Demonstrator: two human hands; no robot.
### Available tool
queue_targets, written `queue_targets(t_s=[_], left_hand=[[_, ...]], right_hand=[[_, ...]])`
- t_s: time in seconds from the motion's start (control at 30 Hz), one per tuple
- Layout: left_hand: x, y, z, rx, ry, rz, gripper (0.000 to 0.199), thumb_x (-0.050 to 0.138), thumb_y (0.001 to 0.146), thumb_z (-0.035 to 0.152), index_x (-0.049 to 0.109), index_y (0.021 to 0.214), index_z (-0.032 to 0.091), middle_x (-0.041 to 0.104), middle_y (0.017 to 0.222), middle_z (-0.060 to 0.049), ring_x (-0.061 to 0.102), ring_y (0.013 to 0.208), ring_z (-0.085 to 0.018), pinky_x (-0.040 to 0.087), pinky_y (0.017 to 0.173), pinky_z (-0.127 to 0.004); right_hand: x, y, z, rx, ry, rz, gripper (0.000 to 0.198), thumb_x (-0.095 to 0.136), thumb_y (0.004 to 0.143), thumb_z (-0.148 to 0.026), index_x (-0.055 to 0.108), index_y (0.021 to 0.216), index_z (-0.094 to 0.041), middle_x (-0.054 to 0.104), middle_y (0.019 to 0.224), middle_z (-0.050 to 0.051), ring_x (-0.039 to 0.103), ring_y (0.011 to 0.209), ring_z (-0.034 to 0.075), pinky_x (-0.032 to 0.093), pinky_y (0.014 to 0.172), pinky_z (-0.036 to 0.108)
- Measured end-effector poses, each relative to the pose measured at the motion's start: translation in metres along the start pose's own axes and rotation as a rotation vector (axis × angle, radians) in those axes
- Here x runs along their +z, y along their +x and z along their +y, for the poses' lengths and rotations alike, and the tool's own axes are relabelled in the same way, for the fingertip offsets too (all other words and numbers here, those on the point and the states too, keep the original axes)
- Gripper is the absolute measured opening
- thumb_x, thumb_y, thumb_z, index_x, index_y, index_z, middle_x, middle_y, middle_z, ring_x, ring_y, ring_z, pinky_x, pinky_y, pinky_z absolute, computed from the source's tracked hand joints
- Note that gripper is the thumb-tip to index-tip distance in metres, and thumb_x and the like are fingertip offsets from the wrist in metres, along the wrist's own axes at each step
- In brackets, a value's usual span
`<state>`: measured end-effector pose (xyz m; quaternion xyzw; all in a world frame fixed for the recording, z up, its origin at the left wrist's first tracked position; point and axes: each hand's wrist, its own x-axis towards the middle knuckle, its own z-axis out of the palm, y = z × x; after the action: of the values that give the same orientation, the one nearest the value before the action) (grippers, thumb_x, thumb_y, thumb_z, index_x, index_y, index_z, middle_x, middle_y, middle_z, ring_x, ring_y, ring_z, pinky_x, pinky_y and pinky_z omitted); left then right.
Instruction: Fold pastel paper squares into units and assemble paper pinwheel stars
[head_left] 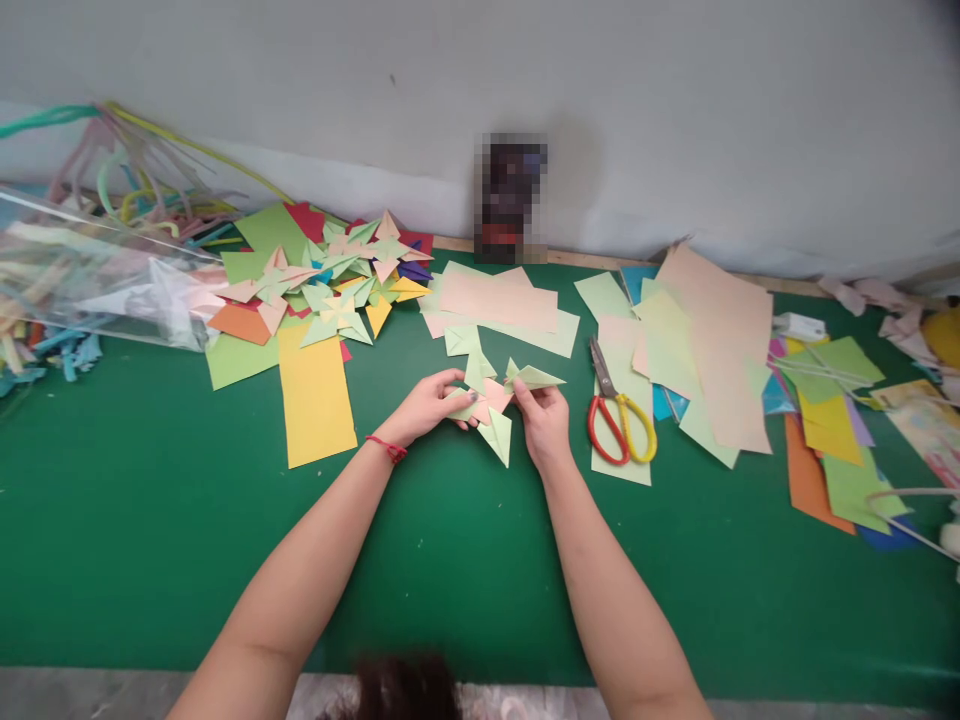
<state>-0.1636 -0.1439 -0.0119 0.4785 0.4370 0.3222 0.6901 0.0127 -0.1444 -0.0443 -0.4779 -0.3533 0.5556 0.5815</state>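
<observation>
Between my two hands is a folded paper star [493, 397] with pale green points and a pink middle. My left hand [431, 405] grips its left side, thumb on top and fingers underneath. On the other side, my right hand [544, 418] pinches the right green point between thumb and fingers. A small folded green paper piece [461, 341] lies just beyond the star. Scissors [616, 410] with one red and one yellow handle rest to the right of my right hand, on a pale green sheet.
Finished paper stars [337, 310] are heaped at the back left, near a yellow sheet [319, 395]. Pink and green sheets [712, 340] lie right of centre. Coloured paper [832, 430] is at the far right. A clear plastic bag [112, 270] and pipe cleaners occupy the left. A blurred-out object [512, 198] leans against the wall.
</observation>
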Motion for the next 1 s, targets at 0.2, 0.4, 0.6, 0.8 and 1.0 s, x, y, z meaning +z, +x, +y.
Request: queue_targets(t_s=[0.2,0.4,0.6,0.8,1.0], left_hand=[[0.001,-0.001,0.003,0.002,-0.008,-0.002,0.029,0.059,0.079,0.034,0.052,0.099,0.014,0.066,0.078,-0.004,0.063,0.063,-0.011,0.053,0.061,-0.023],[0.0,-0.001,0.001,0.011,0.001,0.009,0.028,0.059,0.079,0.034,0.053,0.098,0.014,0.066,0.075,-0.003,0.064,0.064,-0.012,0.053,0.062,-0.023],[-0.001,0.0,-0.003,0.029,0.024,0.016,0.031,0.058,0.079,0.036,0.053,0.101,0.015,0.067,0.08,-0.004,0.064,0.064,-0.012,0.052,0.064,-0.024],[-0.002,0.0,-0.004,0.028,0.031,0.027,0.032,0.058,0.079,0.037,0.053,0.102,0.015,0.067,0.081,-0.004,0.065,0.066,-0.013,0.052,0.067,-0.025],[-0.002,-0.001,-0.003,0.016,0.031,0.007,0.034,0.058,0.079,0.037,0.054,0.104,0.015,0.068,0.074,-0.003,0.065,0.067,-0.014,0.052,0.067,-0.026]], right_hand=[[-0.001,0.0,0.0,0.013,-0.012,-0.008,0.026,0.07,0.066,-0.035,0.063,0.085,-0.018,0.068,0.085,0.004,0.063,0.078,0.018,0.05,0.071,0.033],[-0.002,0.0,0.001,0.025,-0.079,-0.016,0.031,0.071,0.064,-0.037,0.062,0.087,-0.017,0.068,0.087,0.005,0.063,0.08,0.02,0.05,0.075,0.036],[-0.003,0.001,0.002,0.028,-0.069,-0.043,0.031,0.071,0.066,-0.036,0.062,0.089,-0.017,0.068,0.09,0.005,0.063,0.081,0.02,0.05,0.077,0.037],[-0.002,0.0,-0.005,0.04,-0.047,-0.093,0.031,0.07,0.067,-0.035,0.058,0.091,-0.019,0.068,0.09,0.005,0.064,0.084,0.021,0.053,0.071,0.035],[0.002,-0.003,-0.016,0.018,-0.029,-0.155,0.038,0.065,0.072,-0.039,0.053,0.105,-0.025,0.067,0.098,0.004,0.064,0.089,0.02,0.053,0.074,0.036]])
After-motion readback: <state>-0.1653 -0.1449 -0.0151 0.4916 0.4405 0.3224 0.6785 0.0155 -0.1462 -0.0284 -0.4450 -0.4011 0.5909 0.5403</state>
